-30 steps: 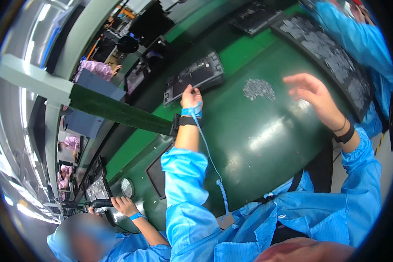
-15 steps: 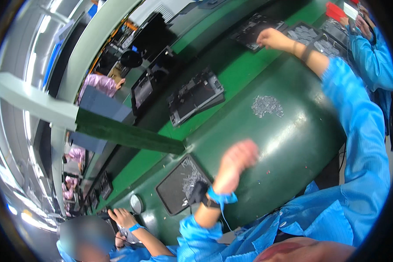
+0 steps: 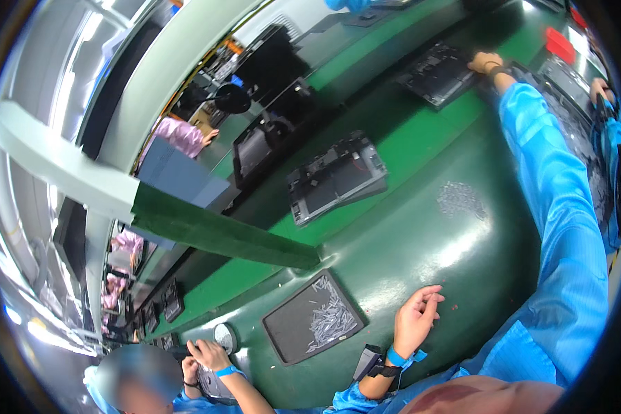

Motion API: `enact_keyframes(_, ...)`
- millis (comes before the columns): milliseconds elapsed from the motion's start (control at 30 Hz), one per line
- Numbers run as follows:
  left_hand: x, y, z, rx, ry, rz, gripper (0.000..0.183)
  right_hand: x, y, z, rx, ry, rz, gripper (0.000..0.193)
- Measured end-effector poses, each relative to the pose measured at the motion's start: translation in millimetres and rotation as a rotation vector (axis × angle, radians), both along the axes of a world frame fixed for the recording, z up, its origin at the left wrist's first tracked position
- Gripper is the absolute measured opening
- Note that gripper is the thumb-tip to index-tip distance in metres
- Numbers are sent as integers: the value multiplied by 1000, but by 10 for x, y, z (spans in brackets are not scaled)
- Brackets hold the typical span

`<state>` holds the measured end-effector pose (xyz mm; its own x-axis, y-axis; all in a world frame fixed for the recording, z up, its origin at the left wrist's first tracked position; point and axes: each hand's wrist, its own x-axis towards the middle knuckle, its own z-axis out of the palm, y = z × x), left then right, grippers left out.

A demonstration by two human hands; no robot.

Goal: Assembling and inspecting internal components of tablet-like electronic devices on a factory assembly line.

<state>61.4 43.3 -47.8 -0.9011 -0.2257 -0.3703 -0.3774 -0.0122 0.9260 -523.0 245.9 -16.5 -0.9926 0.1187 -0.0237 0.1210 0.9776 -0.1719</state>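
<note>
My right hand [image 3: 486, 63] is stretched far out to the upper right. Its fingers are curled at the right edge of an opened dark laptop base [image 3: 436, 74] and appear to grip it. My left hand [image 3: 419, 314] hovers over the green work surface with loosely bent fingers and nothing in it. A blue band and a black strap with a small grey device [image 3: 369, 363] are on that wrist. To its left lies a black tray [image 3: 283, 324] with many thin clear-grey strips [image 3: 332, 319]. Beyond it a loose pile of small grey pieces [image 3: 461, 200] lies on the surface.
Another opened laptop base [image 3: 338, 176] sits on the green line at centre. A green-wrapped post [image 3: 221, 231] slants across the left. A co-worker's hand [image 3: 210, 354] is near a round container [image 3: 225, 337] at lower left. Another person and a red bin [image 3: 560, 45] are at right.
My right hand has moved from above the far laptop base to its right edge. My left hand has drawn back toward me and slowed from a blur. The whole view has shifted.
</note>
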Motion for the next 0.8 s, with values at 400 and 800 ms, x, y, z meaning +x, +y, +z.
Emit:
enact_keyframes(400, 63, -30, -54, 4, 54, 8, 26, 210, -353, 188, -1368, -51, 135, 28)
enact_keyframes(800, -336, 132, 15, 299, 311, -46, 46, 2916, -22, 371, -2066, -186, 197, 12)
